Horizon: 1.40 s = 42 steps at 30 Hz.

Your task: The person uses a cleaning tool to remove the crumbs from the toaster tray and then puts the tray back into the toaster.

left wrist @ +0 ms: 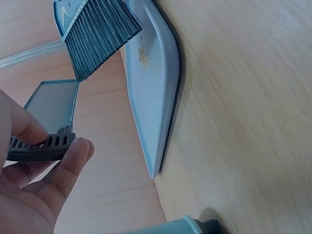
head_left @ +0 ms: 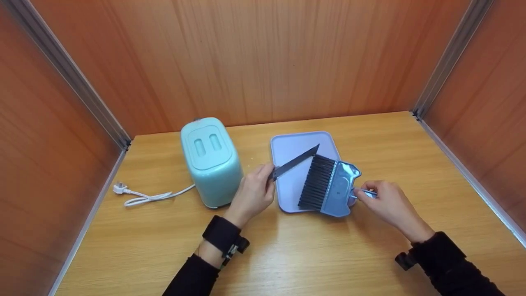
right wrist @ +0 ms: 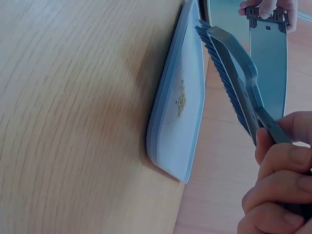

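Note:
My left hand (head_left: 254,193) pinches a slim crumb tray (head_left: 298,161) by its slotted black end (left wrist: 41,146), holding it tilted above a lilac tray (head_left: 289,144). In my right hand (head_left: 386,201) is the handle of a blue brush (head_left: 339,187) with dark bristles. Those bristles hang over the lilac tray, their upper end close to the crumb tray's far end. A small heap of brown crumbs (right wrist: 181,100) lies on the lilac tray, hidden behind the brush in the head view.
Left of my left hand stands a mint-green toaster (head_left: 218,181) with a lid on top. Its white cord (head_left: 152,198) and plug (head_left: 120,188) lie further left on the wooden table (head_left: 287,263). Wood-grain panels (head_left: 296,61) enclose the back and sides.

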### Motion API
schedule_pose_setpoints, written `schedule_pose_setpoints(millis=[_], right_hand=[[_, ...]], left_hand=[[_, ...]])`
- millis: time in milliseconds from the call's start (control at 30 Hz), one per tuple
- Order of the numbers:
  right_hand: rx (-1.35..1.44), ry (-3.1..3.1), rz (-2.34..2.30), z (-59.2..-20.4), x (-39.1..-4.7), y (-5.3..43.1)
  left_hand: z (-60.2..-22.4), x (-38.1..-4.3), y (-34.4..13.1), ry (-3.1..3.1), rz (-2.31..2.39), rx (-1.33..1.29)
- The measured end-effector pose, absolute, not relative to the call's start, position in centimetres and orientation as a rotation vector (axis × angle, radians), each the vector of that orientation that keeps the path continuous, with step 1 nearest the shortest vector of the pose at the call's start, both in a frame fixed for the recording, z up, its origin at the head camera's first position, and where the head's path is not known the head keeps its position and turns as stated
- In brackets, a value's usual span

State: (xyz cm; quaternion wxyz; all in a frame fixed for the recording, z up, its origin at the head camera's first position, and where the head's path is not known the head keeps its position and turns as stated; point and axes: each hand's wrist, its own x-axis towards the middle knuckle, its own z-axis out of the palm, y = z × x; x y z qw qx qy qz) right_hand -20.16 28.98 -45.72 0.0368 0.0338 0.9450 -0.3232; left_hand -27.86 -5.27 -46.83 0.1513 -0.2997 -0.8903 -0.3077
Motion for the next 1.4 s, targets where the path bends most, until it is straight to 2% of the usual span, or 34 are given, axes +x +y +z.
schedule_pose_setpoints(millis=[400,700,1133,1400], right_hand=[[0.056,2.897,-1.003,-46.1,-19.8,28.5],[0.124,2.953,-0.995,-45.4,-19.6,28.8],[-0.017,2.993,-0.954,-46.3,-19.7,28.3],[-0.048,3.036,-0.949,-45.3,-19.0,28.0]], left_hand=[[-46.9,-27.8,-5.4,-2.57,-0.907,-0.835],[-47.2,-27.9,-5.5,-2.539,-0.874,-0.838],[-47.1,-27.7,-5.4,-2.549,-0.896,-0.847],[-47.0,-28.0,-5.5,-2.591,-0.924,-0.834]])
